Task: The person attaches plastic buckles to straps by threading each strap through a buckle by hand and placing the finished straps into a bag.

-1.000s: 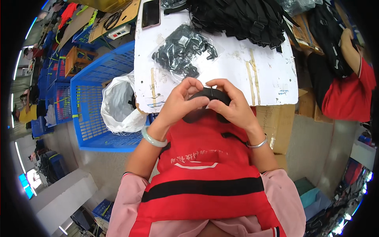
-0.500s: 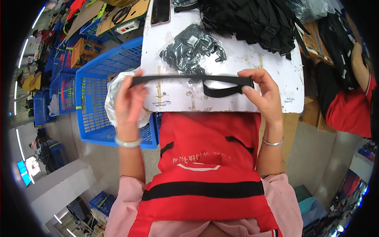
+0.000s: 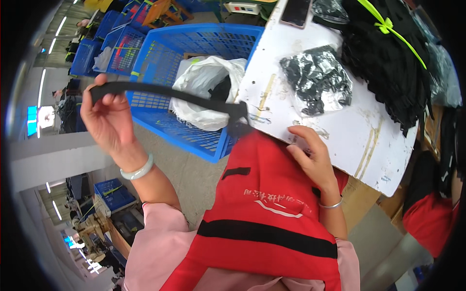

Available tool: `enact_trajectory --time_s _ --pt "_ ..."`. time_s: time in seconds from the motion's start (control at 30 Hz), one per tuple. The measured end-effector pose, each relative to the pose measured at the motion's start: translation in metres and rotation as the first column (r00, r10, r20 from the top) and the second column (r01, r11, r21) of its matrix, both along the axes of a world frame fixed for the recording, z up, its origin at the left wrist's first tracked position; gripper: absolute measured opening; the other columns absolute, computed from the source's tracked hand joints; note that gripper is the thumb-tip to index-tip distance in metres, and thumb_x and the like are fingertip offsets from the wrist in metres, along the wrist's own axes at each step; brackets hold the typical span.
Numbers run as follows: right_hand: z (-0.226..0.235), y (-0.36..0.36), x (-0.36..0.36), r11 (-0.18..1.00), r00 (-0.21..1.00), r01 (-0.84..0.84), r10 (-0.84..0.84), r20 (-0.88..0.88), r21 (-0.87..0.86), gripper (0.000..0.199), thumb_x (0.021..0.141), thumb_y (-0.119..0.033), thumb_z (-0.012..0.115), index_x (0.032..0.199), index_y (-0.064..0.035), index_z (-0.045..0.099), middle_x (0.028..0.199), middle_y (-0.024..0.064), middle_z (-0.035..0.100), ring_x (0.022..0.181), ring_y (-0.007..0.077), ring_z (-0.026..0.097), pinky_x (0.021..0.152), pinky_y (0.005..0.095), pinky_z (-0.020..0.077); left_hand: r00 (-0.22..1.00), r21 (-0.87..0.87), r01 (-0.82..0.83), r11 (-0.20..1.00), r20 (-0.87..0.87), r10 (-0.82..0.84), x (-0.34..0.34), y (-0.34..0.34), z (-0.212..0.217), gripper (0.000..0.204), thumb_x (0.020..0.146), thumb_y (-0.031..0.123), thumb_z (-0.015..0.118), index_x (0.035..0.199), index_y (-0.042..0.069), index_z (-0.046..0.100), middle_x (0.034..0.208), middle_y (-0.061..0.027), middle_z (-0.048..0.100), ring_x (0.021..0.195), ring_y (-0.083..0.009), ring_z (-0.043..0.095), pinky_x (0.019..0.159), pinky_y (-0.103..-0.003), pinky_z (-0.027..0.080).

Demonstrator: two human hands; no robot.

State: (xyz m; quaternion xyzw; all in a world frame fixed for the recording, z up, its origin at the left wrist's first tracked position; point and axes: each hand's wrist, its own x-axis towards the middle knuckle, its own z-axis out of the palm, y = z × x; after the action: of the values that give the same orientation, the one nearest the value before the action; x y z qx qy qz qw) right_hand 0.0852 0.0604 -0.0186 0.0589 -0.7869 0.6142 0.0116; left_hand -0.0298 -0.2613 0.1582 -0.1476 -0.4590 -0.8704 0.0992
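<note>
My left hand (image 3: 109,114), raised at the left, pinches one end of a black webbing strap (image 3: 170,93). The strap stretches rightward through the air above a white plastic bag (image 3: 194,116). Its far end hangs down in a blurred loop near the table corner. Over the table's near edge is my right hand (image 3: 313,155), holding nothing, thumb and fingers apart. A clear bag of small black plastic parts (image 3: 318,77) lies on the white table (image 3: 291,114) beyond it.
The white bag, with something black inside, sits in a blue plastic crate (image 3: 158,121) left of the table. A phone (image 3: 295,12) and a bundle of black straps (image 3: 388,72), tied with a yellow-green ribbon, lie on the table. Another person in red (image 3: 432,213) is at the right.
My right hand has let go of the strap. My left hand has carried it left over the crate. The view has swung left, and the crate and bag now show more fully.
</note>
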Motion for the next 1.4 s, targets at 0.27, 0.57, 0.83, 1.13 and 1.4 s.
enact_trajectory --time_s 0.27,0.57,0.83,1.13,1.4 --pt "-0.019 0.02 0.016 0.961 0.961 0.197 -0.15 0.234 -0.192 0.02 0.085 -0.005 0.056 0.104 0.0005 0.058 0.097 0.0064 0.059 0.088 0.0126 0.056 0.077 0.0248 0.045 0.941 -0.453 -0.228 0.862 0.126 0.315 -0.044 0.005 -0.086 0.023 0.092 0.021 0.049 0.098 -0.001 0.055 0.105 -0.0173 0.062 0.07 -0.0157 0.059 0.066 -0.027 0.05" --pt "-0.009 0.07 -0.004 0.931 0.928 0.366 -0.366 0.07 0.009 0.025 0.085 -0.014 0.056 0.107 -0.0007 0.059 0.101 0.013 0.061 0.092 0.0238 0.059 0.08 0.0308 0.0463 0.903 -0.794 -0.056 0.606 0.219 0.369 -0.038 0.012 -0.181 0.022 0.091 0.025 0.055 0.098 0.004 0.055 0.123 -0.013 0.052 0.097 -0.0158 0.057 0.08 -0.029 0.046" --pt "0.031 0.193 -0.071 0.131 0.636 0.747 -0.429 -0.642 0.652 0.039 0.073 -0.007 0.065 0.111 -0.0041 0.057 0.114 0.0124 0.054 0.112 0.0299 0.047 0.095 0.0396 0.0342 0.979 -0.75 0.201 0.631 0.179 -0.099 -0.006 0.116 -0.2 0.008 0.088 0.008 0.056 0.09 0.0 0.058 0.106 -0.0102 0.06 0.095 -0.0154 0.055 0.084 -0.027 0.042" --pt "0.032 0.192 -0.047 0.27 0.622 0.78 -0.432 -0.653 0.564 0.028 0.072 -0.003 0.063 0.1 -0.0037 0.062 0.101 0.0105 0.059 0.103 0.0301 0.052 0.087 0.0389 0.0389 0.905 -0.746 0.404 0.529 0.24 -0.352 0.024 0.176 -0.194 0.007 0.086 0.006 0.057 0.088 -0.001 0.06 0.097 -0.0102 0.063 0.089 -0.0159 0.058 0.08 -0.028 0.045" --pt "0.01 0.057 -0.002 0.698 0.836 0.513 -0.275 -0.474 0.499 0.033 0.071 -0.011 0.067 0.104 -0.0056 0.062 0.1 0.0117 0.06 0.093 0.0288 0.055 0.077 0.0395 0.0381 0.288 0.276 0.674 0.685 0.756 -0.588 0.035 0.257 -0.196 0.029 0.093 0.025 0.049 0.111 0.003 0.055 0.096 -0.0079 0.062 0.083 -0.0145 0.06 0.074 -0.027 0.05"
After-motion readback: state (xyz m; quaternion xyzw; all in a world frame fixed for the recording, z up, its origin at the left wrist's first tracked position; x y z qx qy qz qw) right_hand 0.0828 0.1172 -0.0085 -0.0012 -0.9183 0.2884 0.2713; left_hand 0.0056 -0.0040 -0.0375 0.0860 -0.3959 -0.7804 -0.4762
